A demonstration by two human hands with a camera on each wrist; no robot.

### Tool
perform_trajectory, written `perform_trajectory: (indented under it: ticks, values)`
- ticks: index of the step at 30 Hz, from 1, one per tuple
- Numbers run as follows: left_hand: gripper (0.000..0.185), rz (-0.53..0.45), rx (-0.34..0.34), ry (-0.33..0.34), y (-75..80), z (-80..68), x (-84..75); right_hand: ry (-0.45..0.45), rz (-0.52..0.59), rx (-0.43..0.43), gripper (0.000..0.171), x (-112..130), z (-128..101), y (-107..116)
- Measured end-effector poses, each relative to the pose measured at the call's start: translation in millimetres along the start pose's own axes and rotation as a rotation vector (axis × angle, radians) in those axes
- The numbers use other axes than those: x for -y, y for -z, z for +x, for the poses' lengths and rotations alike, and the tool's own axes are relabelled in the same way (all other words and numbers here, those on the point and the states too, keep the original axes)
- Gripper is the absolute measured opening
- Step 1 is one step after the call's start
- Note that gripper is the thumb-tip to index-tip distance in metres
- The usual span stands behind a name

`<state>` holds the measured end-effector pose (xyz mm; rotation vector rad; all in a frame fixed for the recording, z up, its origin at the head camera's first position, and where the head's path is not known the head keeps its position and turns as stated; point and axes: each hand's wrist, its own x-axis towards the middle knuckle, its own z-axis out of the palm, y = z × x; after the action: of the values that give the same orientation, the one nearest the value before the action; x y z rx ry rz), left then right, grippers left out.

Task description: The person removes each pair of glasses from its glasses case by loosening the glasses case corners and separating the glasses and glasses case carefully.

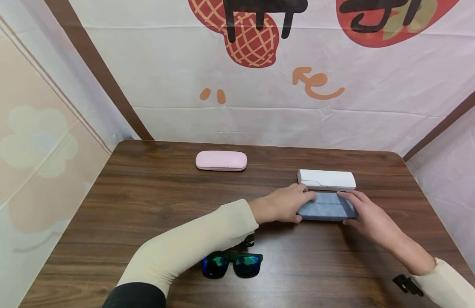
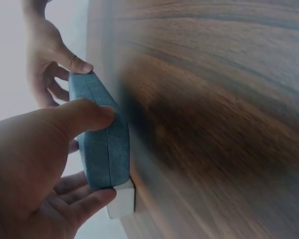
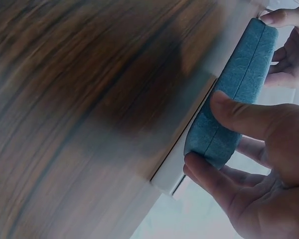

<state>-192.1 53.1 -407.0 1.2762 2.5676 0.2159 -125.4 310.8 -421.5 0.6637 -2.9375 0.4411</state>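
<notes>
On the dark wood table [image 1: 152,205], my left hand [image 1: 285,204] and right hand [image 1: 370,218] grip the ends of a grey-blue glasses case [image 1: 327,210], fingers curled round it, just before a white case [image 1: 326,179]. Only the head view shows the sunglasses [image 1: 232,264] and pink case [image 1: 221,161]; the wrist views show my thumbs on the seam.

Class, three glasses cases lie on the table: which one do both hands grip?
The blue-grey case, nearest the person. The left hand and right hand grip its ends; the white case and pink case lie untouched.
</notes>
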Motion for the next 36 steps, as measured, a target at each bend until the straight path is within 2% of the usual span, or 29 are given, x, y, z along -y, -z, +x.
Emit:
perform_trajectory:
  ticks: [5, 17, 36]
  values:
    - [0.066, -0.02, 0.002, 0.003, 0.7, -6.9, 7.8, 0.001, 0.01, -0.007, 0.077, 7, 6, -2]
    - [0.066, -0.067, -0.007, 0.005, 3.4, -25.6, 25.9, -0.019, 0.03, 0.05, 0.077, 24, 20, -3]
    - [0.064, -0.148, -0.042, -0.026, 17.7, -61.7, 58.7, 0.003, 0.04, 0.071, 0.075, 49, 48, -9]
